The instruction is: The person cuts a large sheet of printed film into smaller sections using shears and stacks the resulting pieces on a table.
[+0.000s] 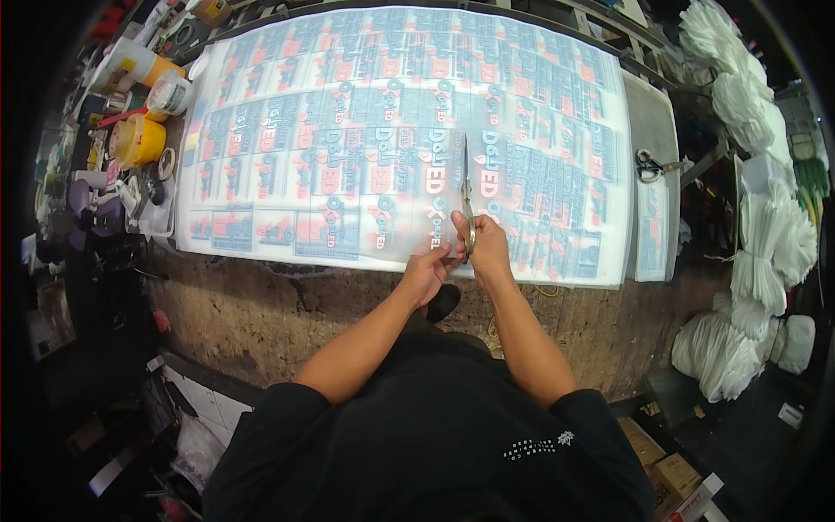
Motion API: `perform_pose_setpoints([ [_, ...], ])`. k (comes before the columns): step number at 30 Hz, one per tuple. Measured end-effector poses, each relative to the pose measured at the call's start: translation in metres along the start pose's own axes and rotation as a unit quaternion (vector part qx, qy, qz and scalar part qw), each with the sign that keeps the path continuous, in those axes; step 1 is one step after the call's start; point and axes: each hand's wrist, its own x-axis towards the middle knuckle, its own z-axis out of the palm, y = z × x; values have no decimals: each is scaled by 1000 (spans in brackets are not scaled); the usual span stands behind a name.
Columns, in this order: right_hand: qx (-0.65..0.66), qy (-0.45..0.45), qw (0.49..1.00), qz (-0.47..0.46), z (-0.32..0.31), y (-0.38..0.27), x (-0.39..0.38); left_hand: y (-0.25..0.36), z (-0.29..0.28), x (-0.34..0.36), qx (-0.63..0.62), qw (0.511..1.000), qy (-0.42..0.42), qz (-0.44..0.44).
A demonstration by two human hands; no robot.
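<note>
A large translucent printed sheet (261,174) with rows of blue and red designs covers the work table. My right hand (483,244) grips metal scissors (467,178), their long blades pointing away from me over the middle of the sheet. Just left of it, my left hand (430,274) pinches the sheet at its front edge, close below the scissor handles. Part of the scissor grip is hidden by my fingers.
Tubs, a yellow bucket (139,143) and clutter line the left side. A second pair of scissors (648,167) lies on a grey strip (657,113) at right, beside hanging white bundles (752,270). Boxes (670,483) lie at lower right.
</note>
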Motion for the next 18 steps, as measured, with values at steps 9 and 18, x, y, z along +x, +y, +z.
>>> perform_pose_setpoints([
  [9, -35, 16, 999, -1, 1, -6, 18, 3, 8, -2, -4, 1000, 8, 6],
  [18, -22, 13, 1000, -5, 3, -19, 34, -2, 0, 1, -4, 1000, 4, 0],
])
